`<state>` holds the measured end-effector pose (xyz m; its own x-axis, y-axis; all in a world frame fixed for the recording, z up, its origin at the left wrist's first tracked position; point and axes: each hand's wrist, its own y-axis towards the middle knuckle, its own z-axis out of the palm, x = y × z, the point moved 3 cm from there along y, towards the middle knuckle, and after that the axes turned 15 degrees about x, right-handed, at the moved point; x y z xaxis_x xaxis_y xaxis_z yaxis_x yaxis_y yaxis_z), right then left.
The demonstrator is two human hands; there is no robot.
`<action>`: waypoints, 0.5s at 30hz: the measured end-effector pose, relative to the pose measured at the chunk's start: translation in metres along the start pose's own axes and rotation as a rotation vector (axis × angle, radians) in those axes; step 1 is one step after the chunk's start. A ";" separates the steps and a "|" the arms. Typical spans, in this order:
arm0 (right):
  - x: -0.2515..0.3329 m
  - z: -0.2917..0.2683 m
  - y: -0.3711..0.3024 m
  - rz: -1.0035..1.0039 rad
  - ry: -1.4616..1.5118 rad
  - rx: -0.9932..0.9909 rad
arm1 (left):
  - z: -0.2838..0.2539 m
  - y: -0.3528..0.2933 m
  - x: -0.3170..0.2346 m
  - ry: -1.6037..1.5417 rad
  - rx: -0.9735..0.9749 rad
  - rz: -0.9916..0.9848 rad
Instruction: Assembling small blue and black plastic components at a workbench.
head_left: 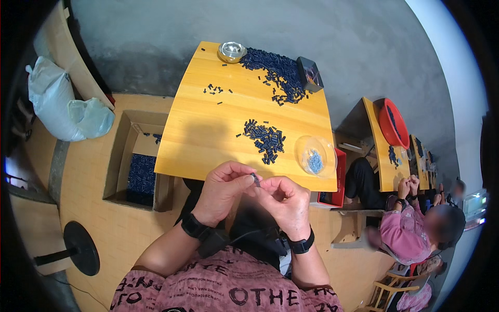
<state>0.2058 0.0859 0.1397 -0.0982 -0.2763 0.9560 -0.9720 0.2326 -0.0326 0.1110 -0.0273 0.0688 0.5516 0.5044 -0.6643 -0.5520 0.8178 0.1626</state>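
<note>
My left hand and my right hand meet just past the near edge of the wooden table. Pinched between the fingertips of both is a small dark cylindrical piece, mostly covered by the fingers. A loose pile of similar small dark blue pieces lies on the table beyond my hands. To its right, a clear shallow dish holds many tiny light blue parts.
At the far end are a large heap of dark pieces, a metal bowl and a black box. A cardboard box stands left on the floor, a red box right. A co-worker sits at another table.
</note>
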 end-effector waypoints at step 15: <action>0.012 -0.001 -0.003 -0.289 -0.797 -0.087 | 0.009 -0.002 -0.007 0.283 -0.039 0.012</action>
<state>0.2080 0.0824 0.1517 -0.0009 -0.9022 0.4313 -0.9654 0.1132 0.2348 0.1135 -0.0304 0.0797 0.3514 0.4115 -0.8409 -0.5840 0.7984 0.1467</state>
